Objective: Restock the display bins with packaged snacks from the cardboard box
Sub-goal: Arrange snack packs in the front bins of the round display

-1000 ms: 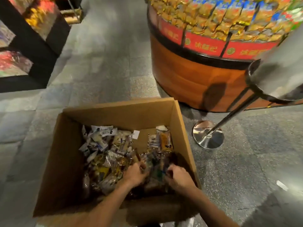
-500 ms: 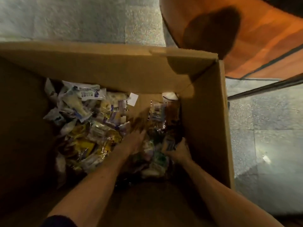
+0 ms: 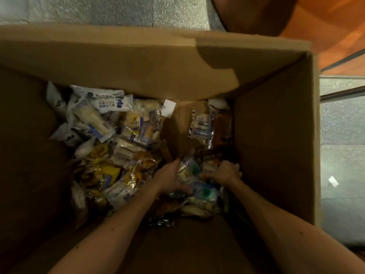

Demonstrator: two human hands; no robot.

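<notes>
A big open cardboard box (image 3: 276, 135) fills the view, its bottom strewn with packaged snacks (image 3: 110, 147) in clear, white, blue and yellow wrappers. Both my arms reach down into it. My left hand (image 3: 170, 177) and my right hand (image 3: 225, 173) close from either side round a clump of clear-wrapped green and white snack packets (image 3: 192, 175) near the box's right wall. More packets (image 3: 209, 127) lie against the far right corner.
The orange wooden base of the round display stand (image 3: 325, 26) rises beyond the box's far right corner. Grey stone floor (image 3: 341, 175) shows to the right, crossed by a slanting metal pole (image 3: 343, 91), with a white scrap (image 3: 333, 181) on it.
The view has dropped closer over the box. Both hands have closed in on the clump of packets between them.
</notes>
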